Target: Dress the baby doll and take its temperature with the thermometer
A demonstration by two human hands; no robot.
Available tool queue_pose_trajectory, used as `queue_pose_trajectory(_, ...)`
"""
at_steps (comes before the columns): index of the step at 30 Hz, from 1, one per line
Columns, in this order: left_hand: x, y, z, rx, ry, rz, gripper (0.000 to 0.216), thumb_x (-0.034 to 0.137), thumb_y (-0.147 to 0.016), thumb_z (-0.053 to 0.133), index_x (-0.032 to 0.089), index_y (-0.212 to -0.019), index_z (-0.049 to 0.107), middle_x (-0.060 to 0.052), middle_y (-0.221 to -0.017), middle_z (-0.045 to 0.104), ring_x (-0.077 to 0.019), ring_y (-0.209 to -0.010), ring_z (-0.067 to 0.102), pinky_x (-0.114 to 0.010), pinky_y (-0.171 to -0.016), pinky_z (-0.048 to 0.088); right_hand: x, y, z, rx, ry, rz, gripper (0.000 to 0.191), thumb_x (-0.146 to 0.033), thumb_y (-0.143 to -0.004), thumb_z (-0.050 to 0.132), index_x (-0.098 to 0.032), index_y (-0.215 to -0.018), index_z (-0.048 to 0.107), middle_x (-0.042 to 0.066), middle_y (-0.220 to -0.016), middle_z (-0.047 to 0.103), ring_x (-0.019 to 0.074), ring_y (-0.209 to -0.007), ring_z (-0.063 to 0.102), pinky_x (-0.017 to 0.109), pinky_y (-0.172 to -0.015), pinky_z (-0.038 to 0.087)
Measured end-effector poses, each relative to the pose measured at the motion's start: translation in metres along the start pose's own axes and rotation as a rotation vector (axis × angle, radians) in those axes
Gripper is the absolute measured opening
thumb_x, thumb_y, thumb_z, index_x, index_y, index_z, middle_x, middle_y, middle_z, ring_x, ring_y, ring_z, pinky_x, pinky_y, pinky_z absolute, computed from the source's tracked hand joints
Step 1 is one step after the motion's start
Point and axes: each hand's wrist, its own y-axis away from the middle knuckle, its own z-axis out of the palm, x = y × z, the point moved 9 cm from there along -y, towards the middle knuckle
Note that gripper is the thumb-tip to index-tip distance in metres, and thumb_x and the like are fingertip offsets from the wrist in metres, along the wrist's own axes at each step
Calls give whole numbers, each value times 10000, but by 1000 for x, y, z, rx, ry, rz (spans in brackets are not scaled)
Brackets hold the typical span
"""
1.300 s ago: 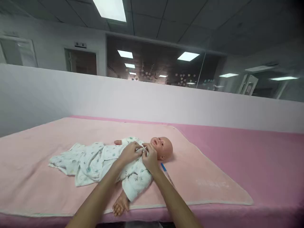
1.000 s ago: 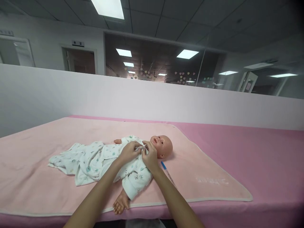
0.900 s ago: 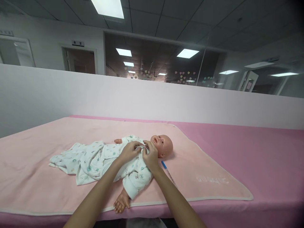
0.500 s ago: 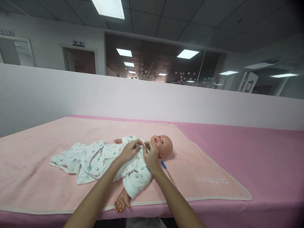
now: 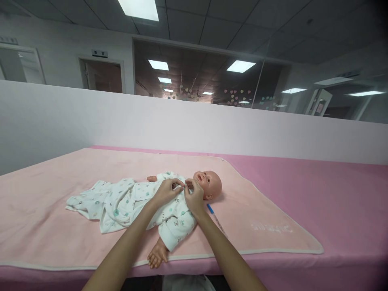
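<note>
A baby doll (image 5: 214, 185) lies on its back, head to the right, wearing a white printed outfit (image 5: 174, 210). My left hand (image 5: 168, 190) and my right hand (image 5: 194, 195) meet at the neckline of the outfit, just below the doll's chin. The fingers of both are pinched close together on the cloth there; the exact bit between the fingertips is too small to make out. One doll arm stretches toward the near edge, its hand bare of the sleeve. The trouser legs lie flat to the left.
A thermometer-like stick with a blue cap (image 5: 210, 208) lies by the doll's shoulder, right of my forearm. Beneath the doll is a peach blanket (image 5: 266, 210) with a pale border, over a pink cover (image 5: 342, 202). A white low wall (image 5: 194, 125) stands behind.
Both hands stay at the neckline, with only slight finger movement. The whole view has shifted a little; the doll and the stick otherwise lie as before.
</note>
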Motion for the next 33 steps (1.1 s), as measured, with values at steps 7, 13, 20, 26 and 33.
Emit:
queue_pose_trajectory(7,-2,0,-1,-29,-33,-9,262,247,-700,496,160,-891,653,20,-572,523,-111,-540,426,-224,-538,333,-3,0,2,-12,84,-38,153,-88,-707,403,-180,-670,519,15,-682,542,133,-653,514,246,-619,429)
queue_pose_trajectory(13,0,11,-6,-254,112,-27,400,289,-672,570,191,-1060,571,-46,-947,608,-171,-834,545,-268,-722,429,-18,1,12,-133,167,-122,212,-94,-721,405,-178,-802,582,53,-817,580,165,-791,521,284,-730,418)
queue_pose_trajectory(20,-15,24,-32,-176,54,-87,286,348,-668,597,182,-899,625,-48,-906,622,-184,-864,550,-272,-753,435,-36,3,30,-311,264,-212,42,-225,-745,532,-195,-737,562,28,-790,590,182,-815,496,313,-768,362)
queue_pose_trajectory(26,-5,31,-38,-53,-104,21,165,293,-719,519,170,-789,604,-32,-783,601,-163,-763,543,-260,-699,428,-28,3,30,-296,284,-169,82,-255,-747,562,-190,-710,531,11,-733,570,164,-767,488,280,-715,352)
queue_pose_trajectory(33,2,35,-33,-6,-284,120,181,220,-737,426,176,-772,598,-57,-822,614,-177,-760,547,-272,-705,417,-26,3,31,-291,272,-157,107,-285,-749,572,-196,-704,536,7,-729,575,162,-755,495,280,-711,350)
